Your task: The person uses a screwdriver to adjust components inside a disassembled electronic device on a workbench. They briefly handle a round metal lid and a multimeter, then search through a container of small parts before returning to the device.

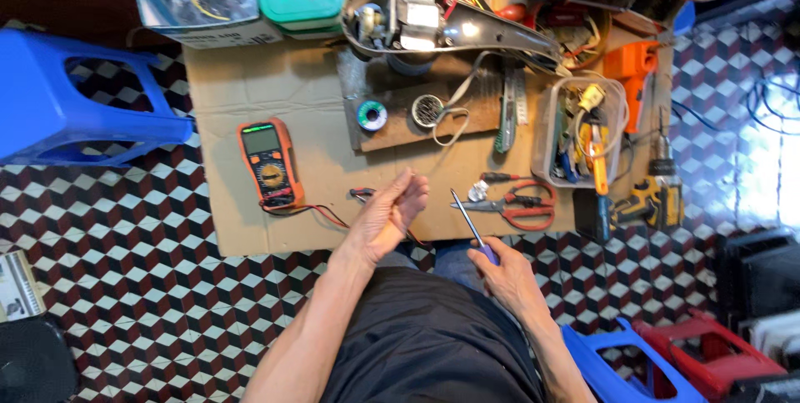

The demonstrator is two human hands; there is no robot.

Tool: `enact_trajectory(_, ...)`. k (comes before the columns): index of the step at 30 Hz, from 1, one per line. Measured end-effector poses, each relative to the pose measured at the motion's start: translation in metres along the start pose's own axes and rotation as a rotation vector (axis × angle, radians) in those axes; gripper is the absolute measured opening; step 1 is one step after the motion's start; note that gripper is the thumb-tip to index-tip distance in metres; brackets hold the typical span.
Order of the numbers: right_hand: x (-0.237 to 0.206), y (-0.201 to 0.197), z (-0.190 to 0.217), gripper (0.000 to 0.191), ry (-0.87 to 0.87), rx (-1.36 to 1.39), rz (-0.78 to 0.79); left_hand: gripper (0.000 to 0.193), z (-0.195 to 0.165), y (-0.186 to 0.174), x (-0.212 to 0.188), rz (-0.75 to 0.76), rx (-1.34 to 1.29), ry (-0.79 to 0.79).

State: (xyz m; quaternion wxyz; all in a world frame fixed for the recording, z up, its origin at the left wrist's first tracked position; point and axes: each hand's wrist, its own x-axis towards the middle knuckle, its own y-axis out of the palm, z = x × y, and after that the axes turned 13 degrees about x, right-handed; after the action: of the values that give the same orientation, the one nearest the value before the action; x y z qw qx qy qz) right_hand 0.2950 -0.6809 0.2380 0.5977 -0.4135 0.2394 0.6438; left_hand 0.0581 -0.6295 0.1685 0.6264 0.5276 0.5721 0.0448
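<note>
The person sat low over a sheet of cardboard (250, 86) spread on the tiled floor (150, 286), which served in place of a table and kept the small parts off the patterned tiles. The right hand (508, 274) had its fingers clamped around the purple handle of a screwdriver (471, 224), the thin shaft angled up and away toward the work, held ready like a pen. The left hand (392, 211) hovered just above the cardboard edge with the fingers loosely curled together; whether they pinched something small I could not tell, as the palm hid it. Just beyond that hand lay red and black probe leads (321, 211), trailing back to an orange multimeter (267, 161) set face up within easy reach. Red-handled scissors (521, 203) lay just beside the screwdriver tip. Farther back, an opened appliance housing (442, 24) with its motor and wires exposed rested across a wooden board (392, 132), on which a spool of solder (372, 115) sat close by. A clear plastic tub (583, 132) held assorted tools upright, with a yellow cordless drill (654, 195) lying near it. A blue plastic stool (75, 95) stood well apart at the left.
</note>
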Motion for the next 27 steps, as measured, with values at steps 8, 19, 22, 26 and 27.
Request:
enact_trajectory(8, -0.002, 0.004, 0.004, 0.033, -0.003, 0.020, -0.002, 0.018, -0.013, 0.023, 0.002, -0.024, -0.058, -0.053)
enact_trajectory(19, -0.005, 0.010, 0.018, 0.028, -0.170, 0.277, -0.006, 0.026, -0.024, 0.048, -0.003, -0.127, 0.114, 0.042)
enact_trajectory(22, -0.010, 0.013, 0.041, 0.027, -0.337, 0.403, 0.032, 0.029, -0.026, 0.059, -0.006, -0.142, 0.306, 0.128)
enact_trajectory(26, -0.009, 0.022, 0.087, 0.026, -0.395, 0.390, -0.087, 0.033, -0.024, 0.077, -0.006, -0.183, 0.529, 0.217)
enact_trajectory(27, -0.007, 0.025, 0.098, 0.026, -0.398, 0.432, -0.083, 0.033, -0.022, 0.081, -0.005, -0.168, 0.559, 0.234)
